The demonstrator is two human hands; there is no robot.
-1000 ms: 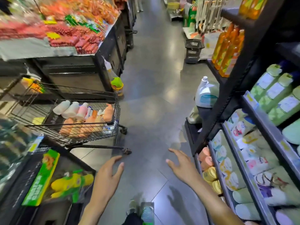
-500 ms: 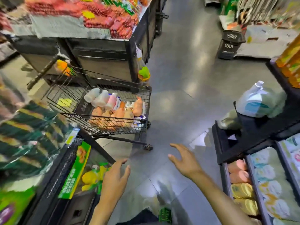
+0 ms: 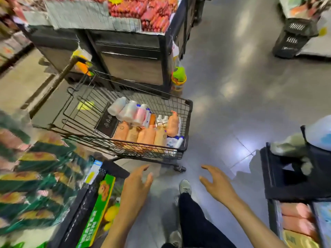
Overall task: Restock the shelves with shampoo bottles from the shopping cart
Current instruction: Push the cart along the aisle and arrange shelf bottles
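Note:
A black wire shopping cart (image 3: pixel 188 122) stands on the grey floor ahead of me. In it lie several peach shampoo bottles (image 3: pixel 146 136) and some white and pink bottles (image 3: pixel 129 110). My left hand (image 3: pixel 137 183) hovers just below the cart's near side with fingers spread, holding nothing. To its right, my right hand (image 3: pixel 217 185) is also spread and empty, over the floor. The shelf (image 3: pixel 270 179) with peach bottles (image 3: pixel 295 212) shows at the lower right edge.
A dark display counter (image 3: pixel 129 56) with red packets stands behind the cart. A rack of green packets (image 3: pixel 35 185) crowds the left. A black basket (image 3: pixel 293 38) sits far right. My leg and shoe (image 3: pixel 185 187) are between my hands. A large white jug (image 3: pixel 320 133) rests on the right shelf.
The view has swung left and down toward the cart, which now looks closer. Both hands stay spread and empty, now nearer the cart; my shoe has stepped forward.

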